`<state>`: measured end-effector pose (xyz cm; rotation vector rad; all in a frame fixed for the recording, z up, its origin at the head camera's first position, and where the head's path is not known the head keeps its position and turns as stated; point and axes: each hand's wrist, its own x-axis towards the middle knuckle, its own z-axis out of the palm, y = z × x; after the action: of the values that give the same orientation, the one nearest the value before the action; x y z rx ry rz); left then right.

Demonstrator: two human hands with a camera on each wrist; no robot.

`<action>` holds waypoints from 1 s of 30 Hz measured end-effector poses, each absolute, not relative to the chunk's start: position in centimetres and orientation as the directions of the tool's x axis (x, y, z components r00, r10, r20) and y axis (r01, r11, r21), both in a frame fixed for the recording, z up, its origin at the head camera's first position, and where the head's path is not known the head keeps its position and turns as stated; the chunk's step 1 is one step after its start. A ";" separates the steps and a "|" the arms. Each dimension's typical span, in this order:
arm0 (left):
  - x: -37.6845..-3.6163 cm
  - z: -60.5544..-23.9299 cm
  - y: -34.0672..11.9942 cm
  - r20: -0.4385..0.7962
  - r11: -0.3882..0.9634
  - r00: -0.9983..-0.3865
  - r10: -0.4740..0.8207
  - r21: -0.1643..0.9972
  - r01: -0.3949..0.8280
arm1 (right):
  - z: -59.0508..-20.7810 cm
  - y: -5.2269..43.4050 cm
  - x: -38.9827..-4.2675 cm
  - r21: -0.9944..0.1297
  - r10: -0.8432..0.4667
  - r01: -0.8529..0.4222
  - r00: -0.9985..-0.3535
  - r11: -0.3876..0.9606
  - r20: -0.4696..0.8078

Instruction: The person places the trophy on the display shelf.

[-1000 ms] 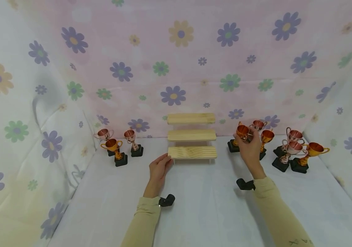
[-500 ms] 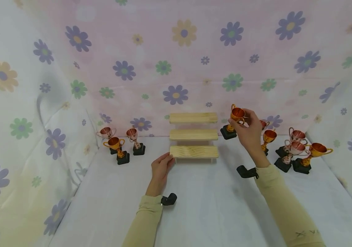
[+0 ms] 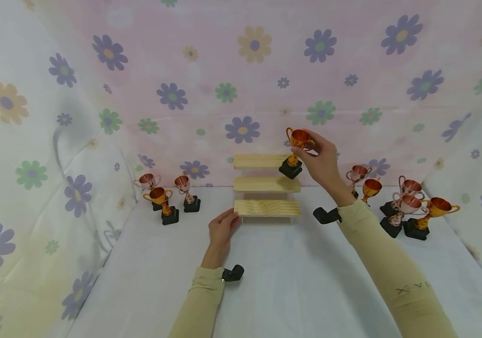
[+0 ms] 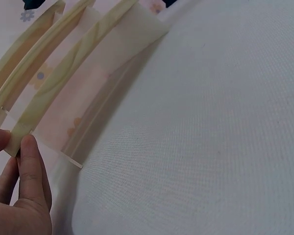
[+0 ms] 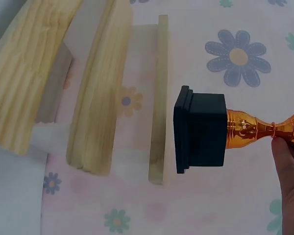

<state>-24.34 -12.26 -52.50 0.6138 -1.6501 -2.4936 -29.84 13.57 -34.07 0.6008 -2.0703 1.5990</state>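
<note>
The right hand (image 3: 323,162) pinches a small orange cup (image 3: 299,139) by its bowl, fingers curled round it, and holds it in the air just by the right end of the top step of the wood rack (image 3: 266,184). The cup's black base (image 3: 290,169) hangs a bit above and beside that step, not on it. The cup looks light, prob. thin shiny metal or plastic, hard and a bit slippery; the base looks like the heavy part, so it should hang bottom-down. Best place to hold it looks like the bowl or the thin stem, w/ care for the side handles, which look easy to bend. The left hand (image 3: 221,230) rests at the left end of the low step; its thumb and a finger pinch the corner of the board. The head view shows the whole set: three more cups (image 3: 166,197) stand on the left of the white table (image 3: 274,281), a bunch (image 3: 397,197) on the right. The right wrist view shows what the head view can't: a clear gap between the base (image 5: 201,129) and the edge of the top step (image 5: 159,98), and only a fingertip (image 5: 286,161) by the stem. The left wrist view shows the fingers (image 4: 32,166) close up on the board end (image 4: 19,139), but no cups at all.
</note>
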 end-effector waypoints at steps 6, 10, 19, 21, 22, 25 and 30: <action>-24.3 -52.5 -12.2 -0.282 -0.409 -0.909 -0.307 0.901 -0.142 | -33.3 11.9 -30.9 -0.797 -0.121 -0.576 -0.818 0.183 0.563; -24.4 -52.4 -12.1 -0.288 -0.415 -0.906 -0.310 0.898 -0.144 | -34.2 11.2 -33.1 -0.807 -0.143 -0.567 -0.823 0.162 0.550; -24.4 -52.5 -12.2 -0.285 -0.421 -0.905 -0.315 0.897 -0.136 | -35.2 9.2 -36.5 -0.794 -0.249 -0.565 -0.821 0.224 0.514; -24.4 -52.5 -12.1 -0.288 -0.421 -0.905 -0.313 0.896 -0.140 | -35.2 8.9 -36.9 -0.792 -0.284 -0.570 -0.814 0.218 0.507; -24.4 -52.5 -12.1 -0.285 -0.418 -0.906 -0.313 0.898 -0.139 | -35.2 8.8 -37.0 -0.791 -0.303 -0.573 -0.809 0.216 0.504; -24.4 -52.5 -12.0 -0.279 -0.418 -0.908 -0.312 0.899 -0.132 | -35.1 8.5 -37.4 -0.785 -0.346 -0.579 -0.799 0.219 0.492; -24.5 -52.4 -12.1 -0.274 -0.408 -0.908 -0.317 0.904 -0.130 | -34.6 7.5 -38.1 -0.783 -0.398 -0.589 -0.780 0.202 0.484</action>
<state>-24.51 -12.08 -52.44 0.6263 -1.6408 -2.4649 -38.08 7.48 -34.59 0.9534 -2.2929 1.6216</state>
